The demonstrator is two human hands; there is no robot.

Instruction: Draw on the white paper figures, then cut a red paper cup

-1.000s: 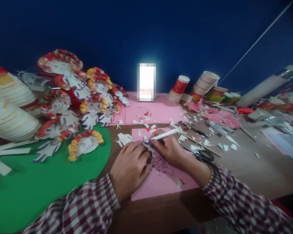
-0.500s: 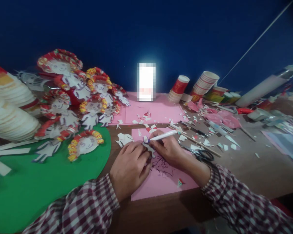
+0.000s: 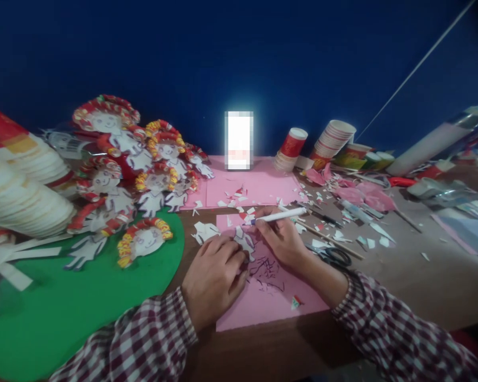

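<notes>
My right hand (image 3: 282, 237) is closed round a white marker (image 3: 281, 215), whose dark tip points left, just above a small white paper cutout (image 3: 244, 240). The cutout has dark outlines and lies on a pink sheet (image 3: 239, 313). My left hand (image 3: 215, 276) is closed, its bent fingers pressing the cutout's lower left side down and hiding part of it. Dark marker strokes (image 3: 267, 270) cover the sheet below the right hand. Beyond the left fingers lies another white cut paper piece (image 3: 204, 232).
Left, a green board (image 3: 103, 302) bears several paper dolls (image 3: 145, 241) beside stacked paper cups (image 3: 27, 191). Black scissors (image 3: 336, 257) and a wooden stick (image 3: 342, 244) lie right, among paper scraps. A bright phone (image 3: 239, 140) stands at the back near red cups (image 3: 295, 142).
The marker tip has lifted off the cutout and shifted slightly right, and the pen lies flatter. More of the cutout shows. My left hand stays on it; the view has shifted slightly.
</notes>
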